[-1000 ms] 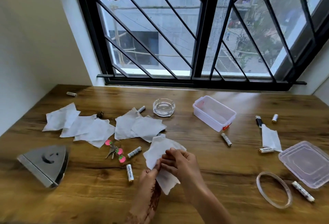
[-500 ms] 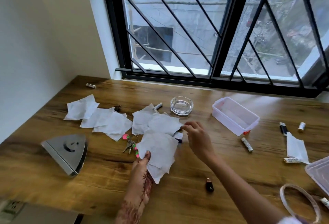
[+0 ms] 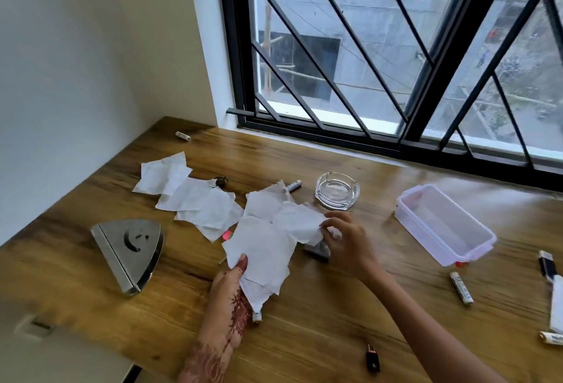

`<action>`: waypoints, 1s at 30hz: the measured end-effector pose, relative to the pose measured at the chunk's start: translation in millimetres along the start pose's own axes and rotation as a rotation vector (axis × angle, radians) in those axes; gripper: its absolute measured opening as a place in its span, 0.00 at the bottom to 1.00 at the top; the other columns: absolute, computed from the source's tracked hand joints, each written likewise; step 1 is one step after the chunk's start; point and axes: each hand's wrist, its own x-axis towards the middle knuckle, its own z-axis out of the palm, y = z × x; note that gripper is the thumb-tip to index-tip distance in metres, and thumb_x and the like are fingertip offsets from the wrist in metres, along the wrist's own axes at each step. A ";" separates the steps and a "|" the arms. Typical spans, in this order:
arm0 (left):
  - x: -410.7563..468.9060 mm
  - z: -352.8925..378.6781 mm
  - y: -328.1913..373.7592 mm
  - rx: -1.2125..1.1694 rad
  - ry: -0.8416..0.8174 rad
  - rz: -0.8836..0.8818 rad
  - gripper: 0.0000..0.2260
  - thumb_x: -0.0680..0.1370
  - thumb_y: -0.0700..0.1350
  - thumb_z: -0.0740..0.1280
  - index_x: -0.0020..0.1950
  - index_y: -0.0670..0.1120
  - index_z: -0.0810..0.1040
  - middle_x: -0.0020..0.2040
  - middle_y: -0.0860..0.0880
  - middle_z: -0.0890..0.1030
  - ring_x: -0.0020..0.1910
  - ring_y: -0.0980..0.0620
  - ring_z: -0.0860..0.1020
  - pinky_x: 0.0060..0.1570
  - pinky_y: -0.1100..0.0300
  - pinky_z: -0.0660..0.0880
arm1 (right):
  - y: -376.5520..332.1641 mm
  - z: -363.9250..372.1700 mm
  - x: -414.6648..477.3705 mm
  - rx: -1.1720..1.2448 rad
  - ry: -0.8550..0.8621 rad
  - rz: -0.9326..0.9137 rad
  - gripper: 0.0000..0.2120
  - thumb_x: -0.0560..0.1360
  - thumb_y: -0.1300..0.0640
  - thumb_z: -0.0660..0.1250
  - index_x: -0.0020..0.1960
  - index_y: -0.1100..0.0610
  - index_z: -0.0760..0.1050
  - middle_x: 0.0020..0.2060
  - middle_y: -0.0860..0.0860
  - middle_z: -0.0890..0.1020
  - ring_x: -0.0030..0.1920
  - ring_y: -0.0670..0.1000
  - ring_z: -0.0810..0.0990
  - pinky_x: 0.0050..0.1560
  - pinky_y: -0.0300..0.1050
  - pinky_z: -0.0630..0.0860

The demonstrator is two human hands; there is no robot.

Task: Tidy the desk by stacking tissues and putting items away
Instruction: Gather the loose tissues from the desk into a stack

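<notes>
Gathering tissues is the step in hand. The left hand [image 3: 233, 286] pinches one tissue [image 3: 259, 256] under its thumb, above the desk's [image 3: 304, 337] near edge. The right hand [image 3: 347, 239] nips the edge of a second tissue [image 3: 300, 219] mid-desk, beside the ashtray [image 3: 337, 190]. Next, I judge, that sheet must be lifted onto the held one — loose sheets [image 3: 195, 199] wait toward the left edge. The desk is wood, set in a corner under a barred window [image 3: 365, 47], with a white wall [image 3: 76, 62] to the left.
</notes>
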 end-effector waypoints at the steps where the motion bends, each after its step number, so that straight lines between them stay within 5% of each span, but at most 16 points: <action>1: -0.6 -0.4 0.7 -0.020 -0.011 0.018 0.13 0.76 0.46 0.64 0.51 0.36 0.77 0.45 0.40 0.80 0.37 0.42 0.77 0.34 0.56 0.74 | -3.3 -0.7 1.3 0.094 0.011 0.099 0.03 0.70 0.64 0.70 0.44 0.61 0.80 0.50 0.55 0.81 0.50 0.54 0.79 0.48 0.44 0.74; 6: 0.9 1.9 8.3 -0.105 -0.043 0.034 0.08 0.77 0.43 0.63 0.47 0.39 0.77 0.45 0.42 0.80 0.41 0.45 0.78 0.42 0.54 0.74 | -26.0 -15.8 5.2 0.523 0.077 0.488 0.04 0.73 0.61 0.67 0.39 0.58 0.78 0.37 0.54 0.82 0.38 0.51 0.79 0.39 0.44 0.75; 11: 13.3 2.4 22.8 -0.113 -0.084 0.018 0.09 0.78 0.43 0.62 0.46 0.39 0.78 0.47 0.42 0.81 0.43 0.44 0.78 0.43 0.54 0.74 | -43.8 -20.0 4.4 0.879 0.121 0.691 0.10 0.73 0.59 0.67 0.33 0.55 0.77 0.37 0.55 0.80 0.42 0.54 0.76 0.46 0.51 0.72; 16: 28.2 -2.0 34.2 -0.058 -0.076 -0.065 0.11 0.76 0.46 0.65 0.51 0.40 0.78 0.53 0.40 0.81 0.55 0.38 0.78 0.57 0.43 0.74 | -83.6 -13.5 -4.1 0.789 0.214 0.593 0.06 0.74 0.58 0.67 0.39 0.58 0.77 0.35 0.54 0.78 0.36 0.49 0.74 0.38 0.42 0.70; 21: 35.5 1.6 39.9 -0.026 -0.100 -0.110 0.14 0.76 0.48 0.65 0.57 0.41 0.75 0.50 0.41 0.80 0.47 0.39 0.78 0.38 0.53 0.75 | -128.4 10.2 -4.6 0.643 0.248 0.521 0.07 0.74 0.56 0.67 0.38 0.53 0.76 0.29 0.44 0.75 0.29 0.39 0.72 0.30 0.35 0.68; 24: 36.8 2.7 38.6 0.025 -0.148 -0.095 0.16 0.76 0.51 0.65 0.60 0.45 0.74 0.55 0.43 0.79 0.54 0.40 0.77 0.41 0.52 0.76 | -150.4 25.9 -4.0 0.691 0.211 0.562 0.07 0.75 0.53 0.65 0.42 0.56 0.77 0.33 0.43 0.77 0.33 0.39 0.74 0.32 0.30 0.70; 28: 28.2 -10.4 38.0 0.061 -0.477 0.045 0.30 0.70 0.65 0.64 0.65 0.47 0.73 0.62 0.46 0.77 0.59 0.49 0.76 0.61 0.46 0.72 | -177.0 44.5 1.6 0.716 0.165 0.615 0.16 0.76 0.46 0.61 0.44 0.58 0.78 0.36 0.52 0.81 0.38 0.45 0.78 0.40 0.41 0.74; 30: 26.1 -17.3 37.8 0.264 -0.475 0.149 0.38 0.62 0.73 0.64 0.61 0.47 0.72 0.53 0.49 0.78 0.46 0.58 0.79 0.50 0.57 0.77 | -187.6 48.8 2.3 0.736 0.140 0.645 0.24 0.76 0.43 0.57 0.46 0.64 0.77 0.43 0.59 0.81 0.46 0.54 0.80 0.47 0.50 0.75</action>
